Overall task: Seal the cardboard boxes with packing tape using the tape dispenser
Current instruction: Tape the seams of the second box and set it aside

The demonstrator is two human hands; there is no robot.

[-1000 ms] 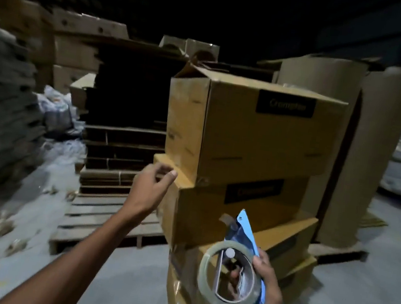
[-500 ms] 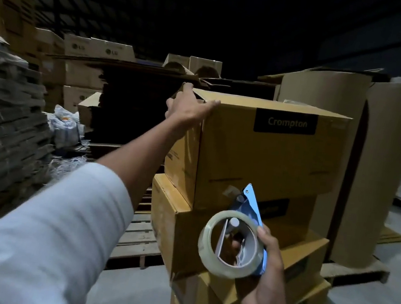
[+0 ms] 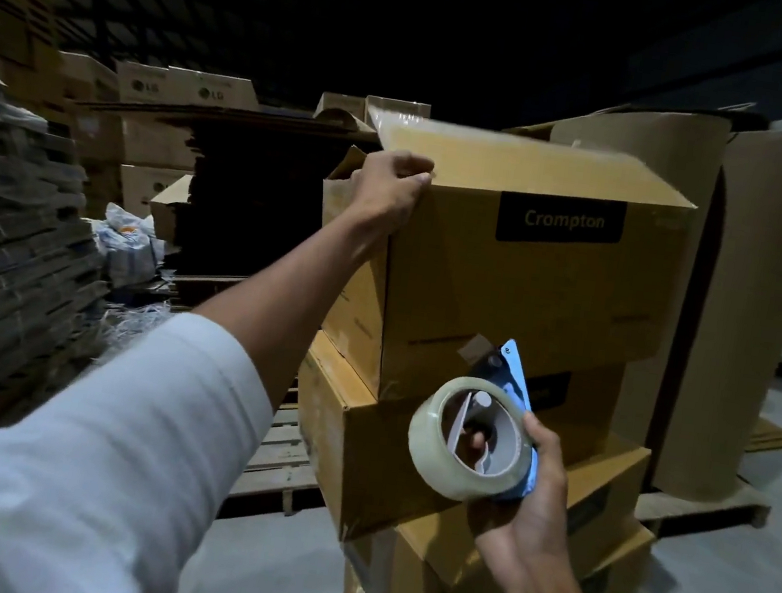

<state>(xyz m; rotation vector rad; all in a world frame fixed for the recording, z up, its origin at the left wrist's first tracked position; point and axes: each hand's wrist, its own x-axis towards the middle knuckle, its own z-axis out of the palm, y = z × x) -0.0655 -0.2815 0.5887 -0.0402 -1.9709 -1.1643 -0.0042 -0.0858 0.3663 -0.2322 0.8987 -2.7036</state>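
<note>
A brown cardboard box (image 3: 528,294) with a black Crompton label tops a stack of similar boxes (image 3: 378,454). My left hand (image 3: 388,191) grips its near top left corner, where the top flap (image 3: 511,163) lies nearly flat and a side flap sticks out to the left. My right hand (image 3: 528,488) holds a blue tape dispenser (image 3: 511,387) with a roll of clear tape (image 3: 469,441), in front of the stack's lower boxes. A loose tape end stands up by the dispenser's blade, close to the top box's front.
Wooden pallets (image 3: 279,451) lie on the grey floor left of the stack. Flattened cardboard is piled at far left (image 3: 1,255). Tall rolled cardboard sheets (image 3: 746,303) stand to the right. More boxes and white bags (image 3: 127,241) sit behind.
My left hand rose from the second box's edge to the top box's corner and closed on it. The dispenser in my right hand came up slightly. The view moved closer.
</note>
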